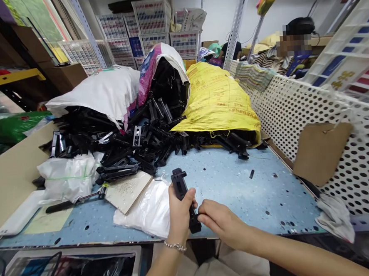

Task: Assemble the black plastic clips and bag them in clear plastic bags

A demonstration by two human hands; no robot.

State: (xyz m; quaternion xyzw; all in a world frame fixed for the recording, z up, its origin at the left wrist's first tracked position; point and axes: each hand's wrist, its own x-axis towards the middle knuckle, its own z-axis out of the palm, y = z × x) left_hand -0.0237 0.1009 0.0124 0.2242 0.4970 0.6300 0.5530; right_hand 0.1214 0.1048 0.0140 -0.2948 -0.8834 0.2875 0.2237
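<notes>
My left hand (180, 215), with a bracelet at the wrist, is wrapped round a long black plastic part (180, 185) above the table's front edge. The part is tilted, and slots show on its upper face. Against its lower right side, my right hand (222, 223) is closed in a pinch; whatever lies between those fingertips is hidden. Similar black parts (117, 171) lie in a large heap beyond my hands. Beside my left wrist rests a stack of clear plastic bags (148, 213), partly under a tan board (130, 193).
A white sack (100, 91) and a yellow sack (221, 98) spill black parts onto the blue table (237, 184). At left lie a black-handled hammer (63, 205) and a wrapped plastic bundle (69, 176). A perforated white panel (295, 106) borders the right; a person sits beyond.
</notes>
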